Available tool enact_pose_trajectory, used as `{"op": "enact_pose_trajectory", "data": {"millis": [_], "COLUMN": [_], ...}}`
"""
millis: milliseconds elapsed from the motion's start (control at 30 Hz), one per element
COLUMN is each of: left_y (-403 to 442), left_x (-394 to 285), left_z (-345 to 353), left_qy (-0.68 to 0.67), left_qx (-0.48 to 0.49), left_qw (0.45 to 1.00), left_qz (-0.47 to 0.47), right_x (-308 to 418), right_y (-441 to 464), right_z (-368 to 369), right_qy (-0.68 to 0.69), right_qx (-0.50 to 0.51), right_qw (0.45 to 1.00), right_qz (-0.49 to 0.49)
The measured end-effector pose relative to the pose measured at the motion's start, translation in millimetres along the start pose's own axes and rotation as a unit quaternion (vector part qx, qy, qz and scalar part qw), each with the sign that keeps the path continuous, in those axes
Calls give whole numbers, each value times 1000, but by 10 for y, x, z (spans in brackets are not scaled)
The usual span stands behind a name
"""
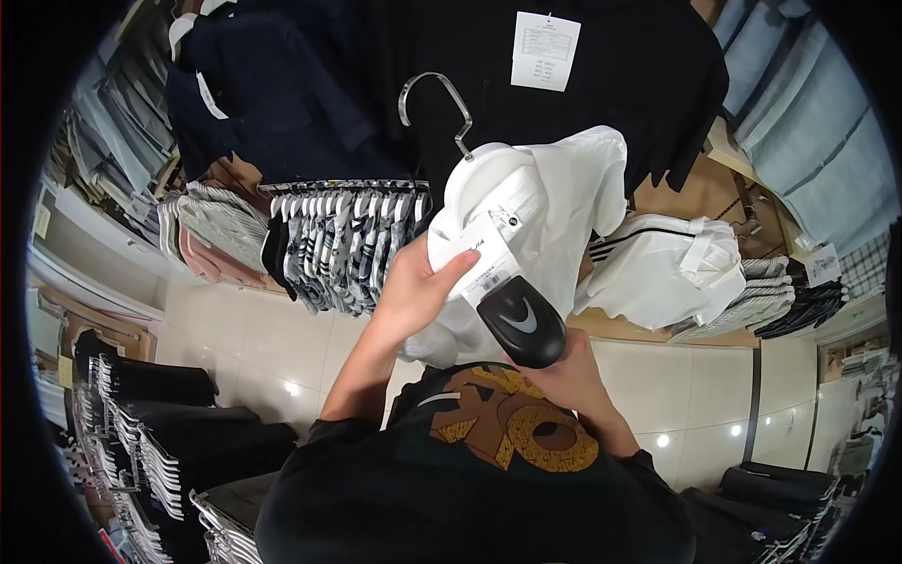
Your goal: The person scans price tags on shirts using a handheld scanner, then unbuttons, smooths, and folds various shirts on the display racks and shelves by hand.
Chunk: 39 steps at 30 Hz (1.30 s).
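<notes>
My left hand [418, 289] is closed on a white paper tag [474, 249], its thumb pressed flat on the tag's face. Behind the tag is a white garment [578, 179] on a white hanger [460, 188] with a metal hook that points up and away from me. In my right hand [571, 374] is a black barcode scanner [521, 321]. The scanner's head lies against or just over the tag's lower end, where a printed barcode shows. Most of my right fingers are hidden beneath the scanner.
Ahead hang a black garment [620, 94] with a white label and a navy garment [272, 103]. Patterned clothes [343, 244] fill a rail at the left; a white garment [662, 273] hangs at the right. Racks of black clothes [207, 418] stand low on both sides.
</notes>
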<state>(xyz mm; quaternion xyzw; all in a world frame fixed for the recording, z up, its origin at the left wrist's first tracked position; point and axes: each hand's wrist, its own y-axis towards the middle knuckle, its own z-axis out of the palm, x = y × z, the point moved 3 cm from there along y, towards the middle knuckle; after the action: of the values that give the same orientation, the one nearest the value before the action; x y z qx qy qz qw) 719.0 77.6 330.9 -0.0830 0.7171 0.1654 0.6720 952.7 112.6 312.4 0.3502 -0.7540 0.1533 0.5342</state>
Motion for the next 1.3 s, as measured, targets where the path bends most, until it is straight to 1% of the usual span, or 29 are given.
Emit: {"op": "enact_pose_trajectory", "data": {"millis": [67, 100, 167, 200, 267, 300, 333, 400, 467, 533, 600, 633, 700, 733, 767, 800, 833, 933, 1000, 1067, 1133, 1200, 1267, 1300], "left_y": [11, 29, 65, 123, 291, 395, 512, 724, 1080, 1476, 1892, 2053, 2337, 2434, 2545, 2598, 2645, 2739, 2812, 2855, 2800, 2709, 2750, 2857], "left_x": [-20, -64, -223, -314, -624, -846, -1052, -1548, -1943, -2300, -2591, -2710, -2871, -2945, -2995, -3036, -3061, -2996, -2878, -2767, -2637, -2465, -2315, -2272], "left_z": [-19, -33, -67, -96, -135, -149, -168, -142, -127, -99, -86, -67, -19, 17, 49, 88, 125, 98, 67, 27, -23, -48, -117, -145], "left_qy": [29, 29, 161, 161, 306, 341, 357, 448, 490, 514, 515, 522, 512, 506, 506, 503, 504, 509, 507, 513, 521, 507, 496, 495], "left_qx": [-1, 0, -9, -10, -9, -17, -27, -77, -131, -170, -200, -202, -201, -198, -187, -192, -190, -190, -180, -183, -209, -207, -209, -192], "left_qw": [1000, 1000, 985, 984, 935, 923, 905, 815, 734, 685, 650, 658, 649, 644, 656, 653, 646, 639, 671, 665, 650, 652, 658, 654], "left_qz": [-9, -1, 59, 68, 178, 179, 229, 358, 452, 488, 522, 503, 526, 538, 529, 533, 541, 545, 510, 511, 512, 525, 527, 539], "right_x": [-42, -64, -108, -136, -232, -134, 7, 165, 325, 443, 601, 674, 737, 830, 922, 999, 990, 1080, 973, 840, 767, 676, 633, 628], "right_y": [-16, -20, -39, -42, -73, -16, 74, 179, 335, 668, 1006, 1132, 1387, 1453, 1513, 1563, 1621, 1737, 1848, 1914, 1919, 1929, 1927, 1960], "right_z": [-17, -32, -101, -193, -493, -668, -869, -1273, -1610, -1987, -2328, -2440, -2649, -2704, -2739, -2762, -2831, -2799, -2839, -2867, -2808, -2766, -2654, -2643], "right_qy": [36, 34, 123, 119, 232, 228, 225, 146, 68, 13, 33, 55, 101, 98, 105, 113, 106, 125, 120, 116, 102, 86, 121, 132], "right_qx": [3, 0, -41, -43, -128, -190, -252, -358, -392, -417, -384, -377, -346, -347, -339, -328, -326, -333, -331, -332, -346, -342, -359, -356], "right_qw": [998, 999, 991, 991, 964, 953, 937, 908, 902, 884, 893, 892, 886, 883, 877, 872, 881, 874, 880, 884, 897, 895, 886, 887], "right_qz": [43, 36, -37, -46, -28, -58, -90, -160, -169, -213, -231, -245, -292, -301, -323, -344, -327, -330, -319, -306, -257, -273, -269, -263]}}
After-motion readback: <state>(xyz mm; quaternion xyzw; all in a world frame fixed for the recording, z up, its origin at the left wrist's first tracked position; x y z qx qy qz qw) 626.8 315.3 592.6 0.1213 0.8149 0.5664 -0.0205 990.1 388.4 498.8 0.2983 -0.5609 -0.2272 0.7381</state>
